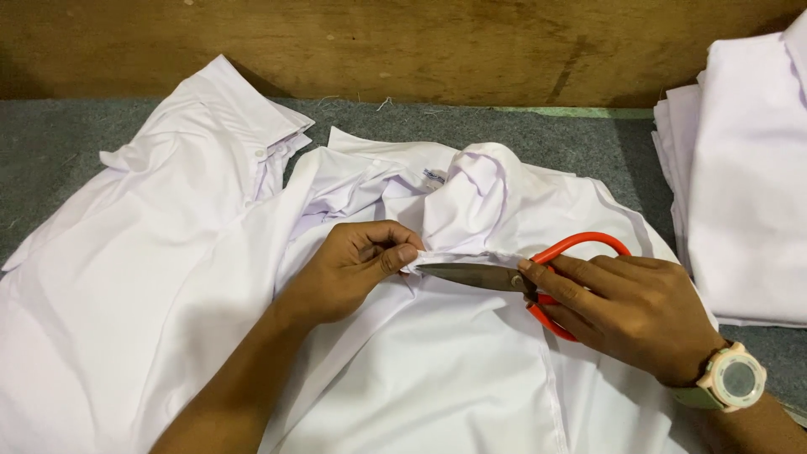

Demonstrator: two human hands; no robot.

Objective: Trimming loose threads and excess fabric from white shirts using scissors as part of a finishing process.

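On the grey felt-covered worktop (76,143), my left hand (353,269) pinches a small fold of the crumpled white cotton shirt (454,370) spread in front of me, fingers clenched on the fabric. My right hand (626,311) grips the orange-handled steel scissors (504,276), their blades lying level, tips touching that pinched fold just beside my left thumb. A second white collared shirt (143,252) lies to the left, and a stack of folded white garments (744,176) sits at the right edge.
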